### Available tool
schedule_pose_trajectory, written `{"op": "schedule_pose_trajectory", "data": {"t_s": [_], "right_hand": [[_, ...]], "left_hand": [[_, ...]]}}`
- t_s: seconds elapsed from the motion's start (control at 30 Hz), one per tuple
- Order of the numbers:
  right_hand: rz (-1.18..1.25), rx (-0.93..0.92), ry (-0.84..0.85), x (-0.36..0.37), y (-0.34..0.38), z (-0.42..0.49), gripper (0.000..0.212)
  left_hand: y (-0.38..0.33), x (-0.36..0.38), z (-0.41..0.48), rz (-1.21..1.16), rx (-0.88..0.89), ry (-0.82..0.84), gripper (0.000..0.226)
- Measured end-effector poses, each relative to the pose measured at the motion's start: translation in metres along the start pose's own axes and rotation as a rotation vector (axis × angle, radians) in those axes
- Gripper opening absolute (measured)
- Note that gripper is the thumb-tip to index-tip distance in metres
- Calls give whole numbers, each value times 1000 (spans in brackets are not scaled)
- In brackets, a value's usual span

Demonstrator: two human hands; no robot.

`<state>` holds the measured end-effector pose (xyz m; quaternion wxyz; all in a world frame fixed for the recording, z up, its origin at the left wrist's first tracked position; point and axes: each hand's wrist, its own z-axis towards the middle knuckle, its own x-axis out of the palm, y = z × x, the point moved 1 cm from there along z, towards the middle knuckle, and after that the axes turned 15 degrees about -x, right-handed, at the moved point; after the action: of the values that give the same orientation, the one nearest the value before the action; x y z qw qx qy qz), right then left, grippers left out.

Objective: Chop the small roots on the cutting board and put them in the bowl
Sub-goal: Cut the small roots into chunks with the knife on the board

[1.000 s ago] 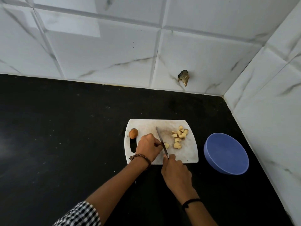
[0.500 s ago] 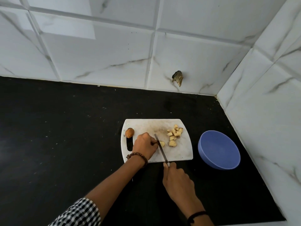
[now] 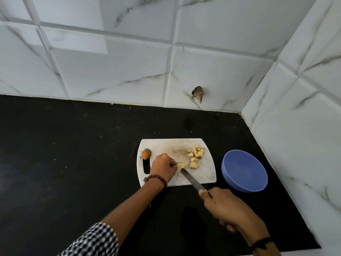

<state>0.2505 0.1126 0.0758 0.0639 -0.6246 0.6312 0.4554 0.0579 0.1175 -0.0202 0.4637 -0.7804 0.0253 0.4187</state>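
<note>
On the table (image 3: 73,145): a white cutting board (image 3: 166,145) lies near the corner of the tiled wall, with a blue bowl (image 3: 239,183) just beside it at 3 o'clock.
Left grip (image 3: 162,168): fingers curled, pinching a pale root piece (image 3: 180,165) down on the middle of the board.
Right grip (image 3: 221,204): closed round the handle of a knife (image 3: 191,179), off the board at 5 o'clock. The blade slants toward 11 o'clock, its tip right at the held piece.
Chopped pieces (image 3: 196,154): a small heap of pale chunks on the board, at 2 o'clock from the held piece.
Whole root (image 3: 146,154): one brown, uncut root at the board's 9 o'clock edge, above the handle slot.
Bowl contents: nothing shows inside it.
Done so far: roughly one root cut up, by my reading.
Left to do: finish the held piece, chop the brown one, then move every chunk into the bowl.
</note>
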Motion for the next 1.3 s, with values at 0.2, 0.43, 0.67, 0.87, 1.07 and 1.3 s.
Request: {"op": "schedule_pose_trajectory", "data": {"t_s": [0.2,0.43,0.67,0.87,1.07,1.3], "right_hand": [[195,-110,-183,2,1,23,39],[63,-252,-367,20,2,81,33],[-21,-304,-518,35,9,116,52],[-53,-259,-568,17,3,125,66],[-115,-247,-591,-8,-7,132,54],[-134,-245,-534,-14,1,131,55]], "left_hand": [[1,1,3,42,36,15,15],[3,-1,10,115,67,83,30],[-8,10,16,231,138,73,25],[-27,23,21,132,59,108,25],[-53,36,21,52,25,82,20],[-49,31,25,86,18,102,30]]}}
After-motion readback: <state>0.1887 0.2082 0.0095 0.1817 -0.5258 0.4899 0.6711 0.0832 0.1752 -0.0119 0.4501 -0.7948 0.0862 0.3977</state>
